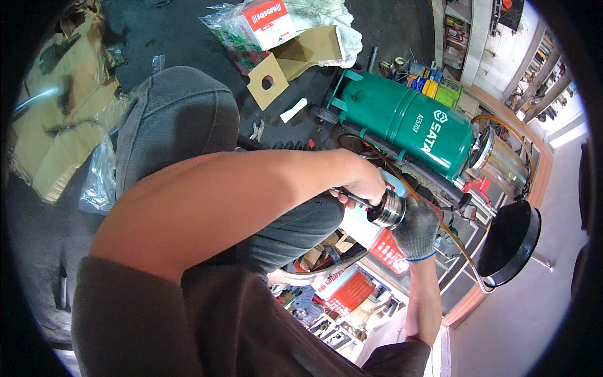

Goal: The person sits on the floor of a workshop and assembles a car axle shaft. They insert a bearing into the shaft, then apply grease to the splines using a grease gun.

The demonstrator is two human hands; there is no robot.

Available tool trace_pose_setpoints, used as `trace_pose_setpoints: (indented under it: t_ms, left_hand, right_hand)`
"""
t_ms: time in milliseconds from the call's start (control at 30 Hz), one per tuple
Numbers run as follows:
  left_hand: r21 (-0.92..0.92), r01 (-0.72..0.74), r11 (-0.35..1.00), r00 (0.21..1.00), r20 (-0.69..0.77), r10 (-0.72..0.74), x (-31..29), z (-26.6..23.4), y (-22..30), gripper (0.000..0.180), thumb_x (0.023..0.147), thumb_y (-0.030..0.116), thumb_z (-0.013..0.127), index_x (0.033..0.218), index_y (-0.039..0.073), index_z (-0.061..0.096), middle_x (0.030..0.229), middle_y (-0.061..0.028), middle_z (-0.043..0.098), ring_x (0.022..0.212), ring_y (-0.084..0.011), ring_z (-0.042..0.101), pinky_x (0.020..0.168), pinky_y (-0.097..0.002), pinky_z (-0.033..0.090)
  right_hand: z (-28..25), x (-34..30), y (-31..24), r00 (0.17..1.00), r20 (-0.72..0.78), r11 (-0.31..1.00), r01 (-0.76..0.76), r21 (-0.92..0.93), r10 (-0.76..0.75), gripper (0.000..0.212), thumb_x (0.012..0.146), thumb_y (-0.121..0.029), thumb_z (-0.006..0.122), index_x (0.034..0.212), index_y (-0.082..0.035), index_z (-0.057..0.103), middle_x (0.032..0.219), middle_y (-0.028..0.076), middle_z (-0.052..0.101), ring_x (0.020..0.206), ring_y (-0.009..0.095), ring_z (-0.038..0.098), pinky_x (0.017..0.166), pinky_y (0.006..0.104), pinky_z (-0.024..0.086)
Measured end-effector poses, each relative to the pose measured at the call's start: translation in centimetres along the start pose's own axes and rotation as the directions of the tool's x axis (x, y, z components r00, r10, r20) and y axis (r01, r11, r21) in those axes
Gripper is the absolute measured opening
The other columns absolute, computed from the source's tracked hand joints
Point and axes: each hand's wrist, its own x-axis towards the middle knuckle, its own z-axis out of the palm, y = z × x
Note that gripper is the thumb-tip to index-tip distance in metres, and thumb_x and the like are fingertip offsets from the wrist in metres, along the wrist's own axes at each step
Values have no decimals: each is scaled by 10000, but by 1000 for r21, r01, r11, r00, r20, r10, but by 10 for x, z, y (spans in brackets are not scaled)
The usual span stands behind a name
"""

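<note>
Between my two hands is a shiny, ringed metal cylinder (387, 210) with a dark rod at one end; it looks like a piston on its rod. My bare left hand (363, 180) is closed around the rod side, its fingers partly hidden behind the part. A grey knitted glove covers my right hand (417, 231), which grips the cylinder's other end. Its fingertips are mostly out of sight. The part is tilted and held off the floor, in front of my bent knee (179, 103).
A green wheeled tank (402, 116) with a clear cylinder lies across the right side, beside a black round pan (510, 244). Pliers (257, 130), an open cardboard box (308, 50) and a red-white box (269, 24) are on the dark floor. Flattened cardboard (66, 119) lies left; red-white containers (345, 290) stand below.
</note>
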Motion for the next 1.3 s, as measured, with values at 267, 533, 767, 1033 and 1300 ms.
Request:
trace_pose_setpoints:
  t_ms: [267, 533, 767, 1033, 1300]
  left_hand:
    - [592, 169, 788, 960, -280, 4, -35, 21, -4, 297, 869, 144, 678, 1098, 3, 803, 1163, -217, 775, 1092, -365, 753, 908, -473, 593]
    - [477, 154, 865, 915, -399, 58, -13, 33, -19, 269, 894, 166, 712, 1109, 43, 815, 1141, -191, 789, 1109, -343, 758, 900, -476, 595]
    - [418, 118, 901, 878, -468, 102, 5, 37, -29, 284, 942, 172, 641, 1135, 69, 822, 1157, -163, 796, 1115, -310, 764, 901, -459, 588]
    - [433, 100, 896, 858, -494, 142, 16, 33, -30, 255, 963, 187, 636, 1109, 111, 830, 1148, -133, 801, 1091, -278, 770, 870, -443, 582]
    - [445, 73, 892, 866, -473, 165, 13, 41, -32, 240, 965, 199, 644, 1084, 109, 831, 1102, -121, 807, 1064, -273, 773, 863, -437, 570]
  right_hand:
    - [1, -1, -1, 999, 31, 997, -30, -71, 33, 170, 738, -117, 786, 859, -99, 667, 767, 158, 701, 718, 376, 709, 629, 511, 549]
    - [16, 1, 7, 995, 100, 1000, -19, -12, 20, 198, 785, -205, 827, 857, -118, 665, 732, 158, 698, 698, 374, 714, 631, 495, 561]
    - [31, 1, 19, 974, 188, 979, -152, 138, 124, 220, 782, -218, 841, 877, -120, 669, 759, 161, 706, 734, 385, 723, 654, 493, 566]
    - [16, 16, 12, 993, 108, 997, -49, 66, 42, 245, 760, -216, 862, 875, -117, 669, 752, 152, 708, 727, 381, 710, 665, 483, 549]
    - [29, 0, 16, 989, 108, 990, -113, 85, 104, 295, 713, -254, 907, 849, -142, 670, 754, 126, 706, 730, 367, 706, 671, 475, 554]
